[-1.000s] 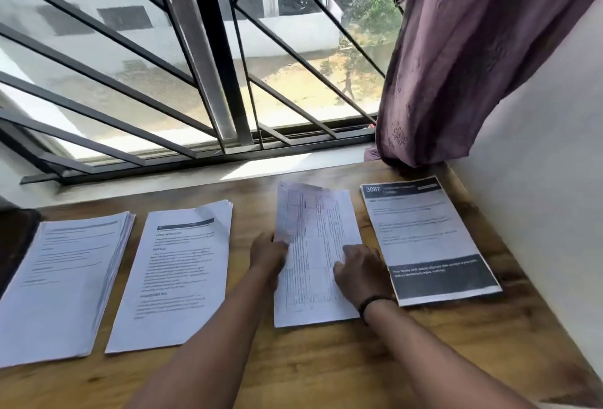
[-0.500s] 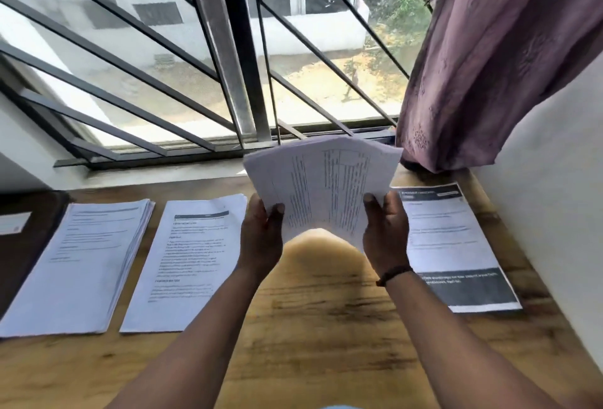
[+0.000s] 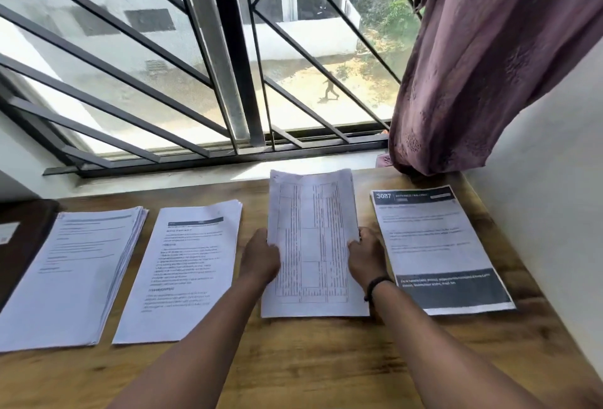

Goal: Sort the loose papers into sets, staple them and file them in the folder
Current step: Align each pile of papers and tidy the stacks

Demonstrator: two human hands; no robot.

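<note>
On a wooden desk (image 3: 326, 369) under a barred window, four paper stacks lie side by side, and the third, a table-printed stack (image 3: 313, 245) running lengthwise away, is gripped between left hand (image 3: 261, 260) and right hand (image 3: 367, 257).

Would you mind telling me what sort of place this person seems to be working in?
Probably a home or small office on an upper floor: a wooden desk stands against a barred window overlooking a yard, a purple curtain hangs beside it, and paper stacks lie in a row.
</note>
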